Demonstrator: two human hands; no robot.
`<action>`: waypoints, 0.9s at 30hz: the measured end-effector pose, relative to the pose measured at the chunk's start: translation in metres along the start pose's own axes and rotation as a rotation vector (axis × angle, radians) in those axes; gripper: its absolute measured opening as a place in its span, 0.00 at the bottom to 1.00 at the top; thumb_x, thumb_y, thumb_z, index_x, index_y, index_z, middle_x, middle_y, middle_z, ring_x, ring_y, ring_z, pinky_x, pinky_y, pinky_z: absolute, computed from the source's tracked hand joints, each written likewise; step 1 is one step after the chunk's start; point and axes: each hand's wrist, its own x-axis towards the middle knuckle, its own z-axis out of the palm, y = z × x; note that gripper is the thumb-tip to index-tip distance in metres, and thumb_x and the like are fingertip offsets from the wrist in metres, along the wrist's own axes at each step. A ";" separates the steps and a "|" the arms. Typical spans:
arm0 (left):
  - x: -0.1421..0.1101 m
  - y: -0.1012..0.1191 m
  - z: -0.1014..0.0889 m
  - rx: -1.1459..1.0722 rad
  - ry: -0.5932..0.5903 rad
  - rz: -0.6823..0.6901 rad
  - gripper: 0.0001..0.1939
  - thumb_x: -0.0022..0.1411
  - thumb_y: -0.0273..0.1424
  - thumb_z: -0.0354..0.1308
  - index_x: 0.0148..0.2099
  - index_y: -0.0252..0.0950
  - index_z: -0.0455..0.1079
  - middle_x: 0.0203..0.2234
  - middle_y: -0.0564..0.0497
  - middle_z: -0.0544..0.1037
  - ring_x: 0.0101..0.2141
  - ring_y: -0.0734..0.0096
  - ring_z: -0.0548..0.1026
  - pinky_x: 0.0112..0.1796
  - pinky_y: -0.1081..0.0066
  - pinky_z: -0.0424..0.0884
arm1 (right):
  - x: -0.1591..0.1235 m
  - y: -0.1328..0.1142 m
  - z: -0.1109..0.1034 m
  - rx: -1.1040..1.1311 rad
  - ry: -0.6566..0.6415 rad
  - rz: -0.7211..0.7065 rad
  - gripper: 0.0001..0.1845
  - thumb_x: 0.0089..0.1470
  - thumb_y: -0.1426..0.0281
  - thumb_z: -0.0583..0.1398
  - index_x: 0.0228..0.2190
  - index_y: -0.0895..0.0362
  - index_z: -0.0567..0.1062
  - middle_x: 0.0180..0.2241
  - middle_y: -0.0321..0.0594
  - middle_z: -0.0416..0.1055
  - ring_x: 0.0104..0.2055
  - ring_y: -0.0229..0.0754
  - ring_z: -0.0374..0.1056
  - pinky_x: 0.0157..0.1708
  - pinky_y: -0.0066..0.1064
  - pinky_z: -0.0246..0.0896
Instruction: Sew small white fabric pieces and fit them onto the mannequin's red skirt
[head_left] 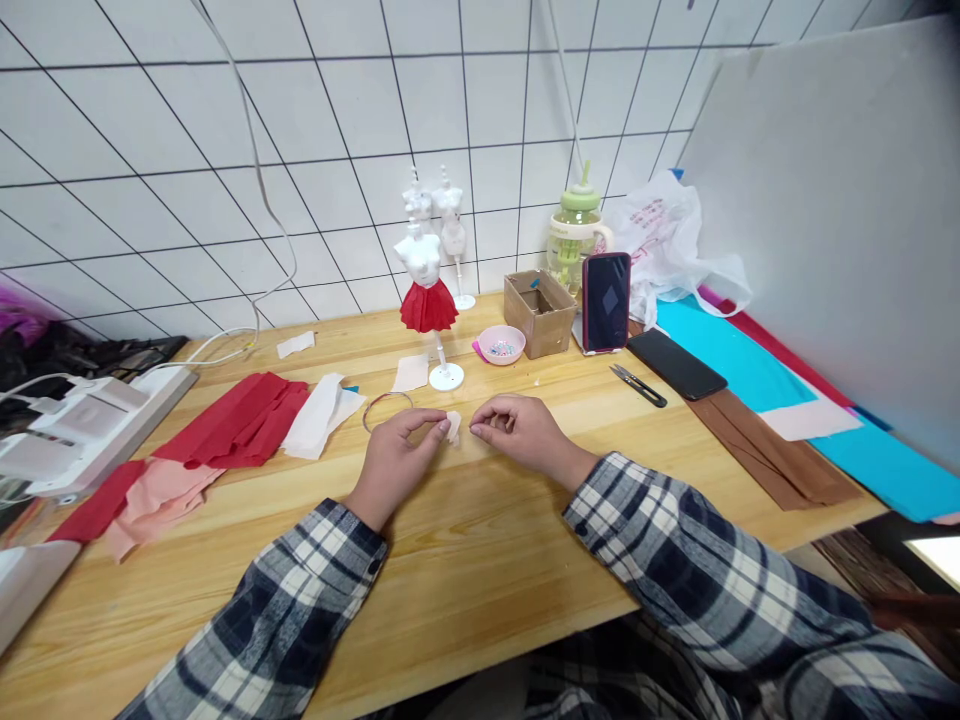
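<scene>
Thumb and finger of my left hand [401, 450] pinch a small, pale, gathered scrap of fabric [454, 428]. To its right, my right hand [517, 428] is closed in a pinch, a short gap away from the scrap; whatever its fingertips hold is too small to make out. Just behind the left hand lies a thin wire ring [382, 408]. Farther back, a small white dress form [420, 258] wears a pleated red skirt [428, 306]. A pale fabric square [410, 373] lies beside its base.
Red fabric [240, 420], white cloth [319, 418] and a power strip [97, 430] lie left. Behind are a pink bead bowl [502, 345], a cardboard box [538, 312], an upright phone [606, 300] and a bottle [576, 235]. Thread snips [639, 386] and brown fabric [772, 450] lie right.
</scene>
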 end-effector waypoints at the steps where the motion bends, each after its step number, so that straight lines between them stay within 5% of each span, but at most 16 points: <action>1: 0.000 0.000 0.000 -0.013 -0.001 -0.017 0.15 0.60 0.41 0.56 0.38 0.36 0.78 0.35 0.47 0.83 0.36 0.62 0.79 0.43 0.64 0.74 | 0.000 0.000 0.000 -0.004 0.001 -0.005 0.04 0.50 0.70 0.64 0.30 0.57 0.79 0.25 0.33 0.72 0.24 0.31 0.60 0.26 0.24 0.54; 6: 0.000 0.001 -0.002 -0.009 -0.007 0.096 0.12 0.62 0.38 0.56 0.38 0.37 0.76 0.41 0.47 0.82 0.45 0.61 0.77 0.50 0.61 0.71 | 0.000 0.000 0.000 -0.001 -0.005 0.012 0.06 0.51 0.70 0.63 0.33 0.57 0.79 0.26 0.33 0.72 0.23 0.31 0.59 0.26 0.24 0.55; 12: -0.003 0.008 -0.006 0.327 -0.117 0.367 0.09 0.62 0.34 0.56 0.41 0.39 0.75 0.47 0.48 0.79 0.57 0.53 0.67 0.57 0.52 0.61 | 0.001 0.004 0.000 -0.115 -0.009 0.041 0.06 0.53 0.71 0.61 0.34 0.57 0.78 0.28 0.34 0.74 0.26 0.33 0.63 0.29 0.25 0.56; 16: -0.001 0.000 0.002 0.309 -0.238 0.308 0.16 0.63 0.39 0.56 0.50 0.39 0.74 0.45 0.46 0.79 0.51 0.55 0.72 0.52 0.55 0.67 | 0.002 0.008 -0.001 -0.219 -0.037 0.035 0.06 0.52 0.72 0.61 0.34 0.56 0.78 0.31 0.35 0.75 0.29 0.34 0.65 0.32 0.26 0.57; 21: 0.004 -0.012 0.005 0.232 -0.257 0.270 0.12 0.64 0.37 0.55 0.45 0.39 0.76 0.40 0.47 0.80 0.43 0.62 0.75 0.47 0.61 0.68 | 0.002 0.008 -0.003 -0.332 -0.093 0.007 0.07 0.54 0.72 0.61 0.35 0.54 0.78 0.33 0.35 0.76 0.34 0.36 0.68 0.34 0.28 0.58; 27: 0.002 -0.001 0.004 0.421 -0.236 0.297 0.15 0.59 0.44 0.60 0.43 0.40 0.77 0.36 0.48 0.81 0.41 0.56 0.74 0.47 0.55 0.63 | -0.002 0.007 -0.006 -0.469 -0.145 -0.117 0.19 0.54 0.70 0.62 0.49 0.53 0.73 0.47 0.40 0.73 0.48 0.42 0.68 0.45 0.32 0.61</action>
